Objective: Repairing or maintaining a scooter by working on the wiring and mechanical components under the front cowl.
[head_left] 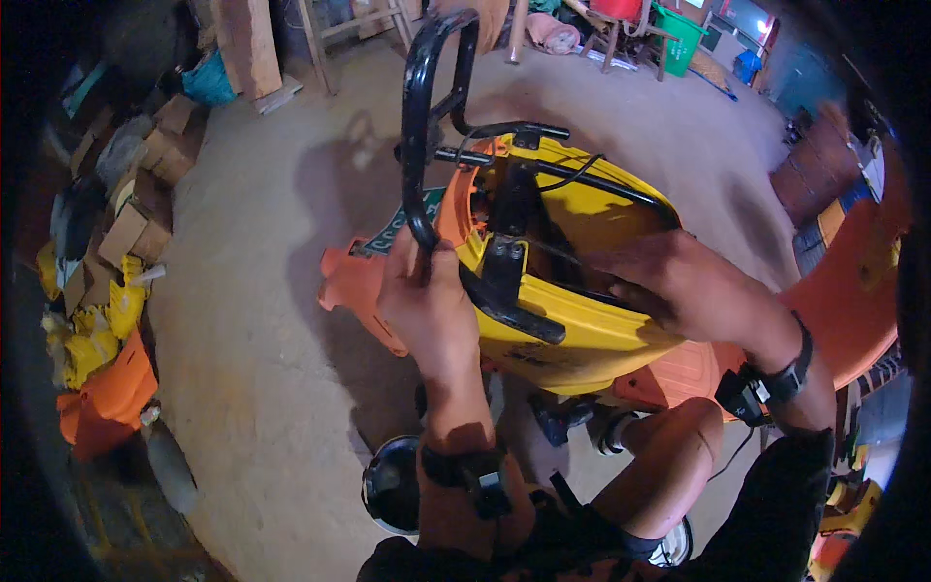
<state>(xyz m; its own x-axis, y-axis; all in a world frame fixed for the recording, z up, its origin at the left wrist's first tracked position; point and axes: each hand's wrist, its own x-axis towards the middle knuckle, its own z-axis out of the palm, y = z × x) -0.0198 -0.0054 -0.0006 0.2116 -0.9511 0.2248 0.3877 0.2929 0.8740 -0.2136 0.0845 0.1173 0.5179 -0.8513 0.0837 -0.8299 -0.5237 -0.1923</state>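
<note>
In front of me is a scooter with a yellow body shell (558, 335) and orange panels; its seat opening is uncovered. A black bent-tube rear rack (417, 126) stands on black brackets at the shell's end. My left hand (427, 301) is closed around the rack's lower left tube. My right hand (659, 276) is over the opening's right part, fingers curled in toward the brackets. A thin dark line runs from its fingertips to the near bracket (504, 262); I cannot tell whether it is a tool or a cable. A green plate (407, 221) shows beyond my left hand.
Cardboard boxes (141, 228), yellow parts and an orange panel (107, 398) line the left side. A dark round basin (393, 480) sits on the floor by my left forearm. At the back are wooden boards (247, 48) and a green bin (681, 39). Another orange panel (853, 291) rises at right.
</note>
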